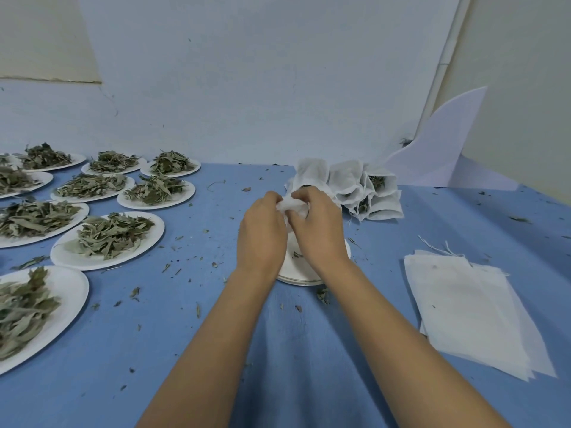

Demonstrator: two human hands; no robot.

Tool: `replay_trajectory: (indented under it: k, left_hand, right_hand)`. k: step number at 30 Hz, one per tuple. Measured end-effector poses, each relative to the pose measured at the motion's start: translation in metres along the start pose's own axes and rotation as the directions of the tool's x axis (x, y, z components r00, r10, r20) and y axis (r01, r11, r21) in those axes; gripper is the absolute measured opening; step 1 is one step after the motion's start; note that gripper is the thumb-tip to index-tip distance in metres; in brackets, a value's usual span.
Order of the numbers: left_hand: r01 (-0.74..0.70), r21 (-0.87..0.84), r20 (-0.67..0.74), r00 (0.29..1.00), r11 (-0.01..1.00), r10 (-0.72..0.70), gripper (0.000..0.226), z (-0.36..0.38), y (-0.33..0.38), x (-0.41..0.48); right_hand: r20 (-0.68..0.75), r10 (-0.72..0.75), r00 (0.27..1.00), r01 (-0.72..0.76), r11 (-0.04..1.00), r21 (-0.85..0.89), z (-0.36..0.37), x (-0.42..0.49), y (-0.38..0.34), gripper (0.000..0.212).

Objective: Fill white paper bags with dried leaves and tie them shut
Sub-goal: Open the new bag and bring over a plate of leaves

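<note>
Both hands meet at the table's middle on one white paper bag (pixel 293 207). My left hand (pixel 262 232) pinches its bunched top from the left, and my right hand (pixel 318 225) grips it from the right. The bag's body is mostly hidden behind my hands. Under them sits a white paper plate (pixel 296 274) holding only a few leaf bits. Just behind my hands, filled bags (pixel 355 188) are piled together. At the right lies a flat stack of empty bags (pixel 472 313) with strings showing. Plates of dried leaves (pixel 112 239) cover the left side.
Blue cloth (pixel 185 335) covers the table, strewn with leaf crumbs. A white foam sheet (pixel 438 149) leans in the back right corner against the wall. Several leaf plates run from the near left edge (pixel 31 310) back to the wall (pixel 171 165).
</note>
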State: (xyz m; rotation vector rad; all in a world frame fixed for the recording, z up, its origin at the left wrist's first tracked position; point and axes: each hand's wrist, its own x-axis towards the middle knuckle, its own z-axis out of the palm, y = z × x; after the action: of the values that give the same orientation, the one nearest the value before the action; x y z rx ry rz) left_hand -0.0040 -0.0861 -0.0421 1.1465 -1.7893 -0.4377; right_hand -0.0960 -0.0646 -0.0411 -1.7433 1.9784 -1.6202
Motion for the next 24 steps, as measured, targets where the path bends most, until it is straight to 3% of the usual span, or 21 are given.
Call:
replay_trajectory:
  k: [6,10,19,24]
  left_hand:
    - [0.014,-0.015,-0.068,0.998,1.000,-0.015,0.039,-0.0065,-0.0045,0.0012]
    - [0.014,0.009,-0.093,0.996,1.000,-0.013,0.040,-0.0052,-0.0026,0.0019]
    - [0.087,-0.233,-0.058,0.993,0.969,-0.103,0.036,-0.0084,-0.0042,0.0082]
    - [0.074,-0.174,0.007,0.997,0.982,-0.074,0.038,-0.0073,0.0006,0.0064]
  right_hand:
    - [-0.036,0.095,0.995,-0.097,0.994,-0.044,-0.0005,0.0002,0.0012,0.031]
    - [-0.004,0.007,1.000,-0.007,1.000,-0.012,0.0038,-0.0009,-0.0002,0.028]
    - [-0.038,0.015,0.999,-0.018,0.997,-0.078,0.0068,-0.0011,0.0018,0.037]
    - [-0.012,0.016,1.000,-0.017,0.998,-0.063,0.0060,-0.0039,0.0031,0.036]
